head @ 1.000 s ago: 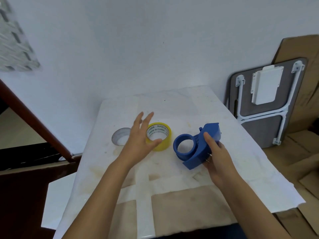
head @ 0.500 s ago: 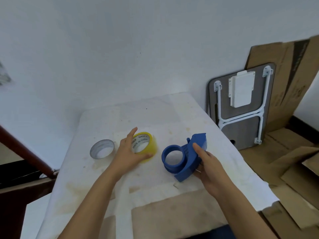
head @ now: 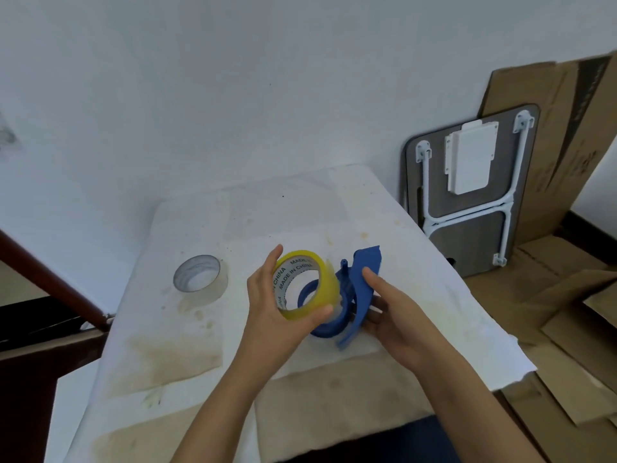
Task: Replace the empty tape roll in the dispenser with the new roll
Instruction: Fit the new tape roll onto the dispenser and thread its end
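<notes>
My left hand has its fingers clamped around the yellow new roll, lifted and tilted, its hole facing the blue dispenser hub just behind. My right hand grips the dispenser's body. I judge the roll must slide rightward onto the hub. The empty roll lies well apart on the stained tabletop.

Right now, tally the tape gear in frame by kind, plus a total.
Yellow tape roll, full, held up in the left hand: 1
Empty tape roll, lying on the table: 1
Blue tape dispenser, held by the right hand: 1
Total: 3
</notes>
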`<act>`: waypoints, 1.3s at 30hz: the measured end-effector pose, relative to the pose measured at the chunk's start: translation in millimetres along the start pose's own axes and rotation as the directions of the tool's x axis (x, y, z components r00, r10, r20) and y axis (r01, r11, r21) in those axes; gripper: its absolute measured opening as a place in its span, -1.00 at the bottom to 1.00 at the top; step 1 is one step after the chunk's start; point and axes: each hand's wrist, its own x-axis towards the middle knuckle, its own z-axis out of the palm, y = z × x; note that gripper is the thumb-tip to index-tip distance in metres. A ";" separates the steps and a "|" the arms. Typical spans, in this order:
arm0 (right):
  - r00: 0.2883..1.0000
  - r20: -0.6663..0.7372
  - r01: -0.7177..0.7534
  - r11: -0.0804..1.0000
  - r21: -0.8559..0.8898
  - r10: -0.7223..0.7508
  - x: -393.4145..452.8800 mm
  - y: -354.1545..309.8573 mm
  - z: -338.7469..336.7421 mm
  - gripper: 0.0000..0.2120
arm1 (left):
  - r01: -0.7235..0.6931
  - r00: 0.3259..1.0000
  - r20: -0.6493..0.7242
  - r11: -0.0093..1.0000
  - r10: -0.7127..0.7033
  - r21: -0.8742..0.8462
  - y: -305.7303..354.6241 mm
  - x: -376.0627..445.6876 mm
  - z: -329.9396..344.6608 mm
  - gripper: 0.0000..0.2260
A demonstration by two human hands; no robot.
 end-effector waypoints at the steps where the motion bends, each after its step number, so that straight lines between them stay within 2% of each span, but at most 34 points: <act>1: 1.000 -0.008 0.003 1.000 -0.010 -0.003 -0.6 0.7 0.4 -0.58 | -0.021 1.000 -0.001 0.999 0.021 0.042 -0.3 -1.6 2.2 -0.09; 6: 0.999 0.005 0.043 0.997 -0.059 -0.043 -3.3 2.7 -1.1 -0.60 | -0.113 0.993 0.011 0.973 0.113 0.203 -1.6 -7.7 4.3 -0.09; 11: 0.999 -0.007 0.044 0.999 0.019 -0.044 -4.5 5.3 -0.1 -0.60 | -0.145 0.985 -0.061 0.959 0.164 0.243 0.7 -11.9 13.4 -0.16; 16: 0.998 0.009 0.064 0.998 0.020 -0.065 -4.3 7.8 3.3 -0.50 | -0.113 0.989 -0.074 0.971 0.131 0.211 1.7 -14.6 24.2 -0.19; 19: 0.998 0.007 0.061 0.998 0.010 -0.061 -3.7 7.1 3.3 -0.52 | -0.070 0.996 -0.041 0.971 0.081 0.228 0.6 -14.5 27.7 -0.18; 24: 0.997 0.027 0.072 0.997 -0.004 -0.072 -5.7 6.2 1.0 -0.56 | -0.081 0.996 -0.005 0.959 0.085 0.271 -2.7 -15.3 30.8 -0.17; 28: 0.996 0.017 0.082 0.997 0.010 -0.082 -8.4 4.8 -1.2 -0.57 | 0.036 0.998 0.042 0.994 -0.041 0.104 5.4 -16.5 25.3 -0.33; 31: 0.995 0.023 0.091 0.995 0.043 -0.093 -12.4 1.4 -3.1 -0.72 | 0.118 0.987 0.108 0.992 -0.122 0.047 6.3 -9.4 9.9 -0.41; 35: 0.987 0.115 0.113 0.993 0.025 -0.115 -17.8 -2.3 -4.3 -0.79 | 0.314 0.914 0.287 0.948 -0.288 -0.050 1.0 1.8 -16.2 -0.44; 37: 0.980 0.163 0.119 0.993 0.004 -0.118 -19.0 -2.4 -3.6 -0.78 | 0.392 0.870 0.382 0.907 -0.311 -0.155 0.5 2.5 -20.5 -0.44; 39: 0.968 0.225 0.117 0.993 0.003 -0.115 -19.2 -3.3 -2.4 -0.74 | 0.438 0.839 0.462 0.861 -0.288 -0.260 2.3 0.2 -20.2 -0.60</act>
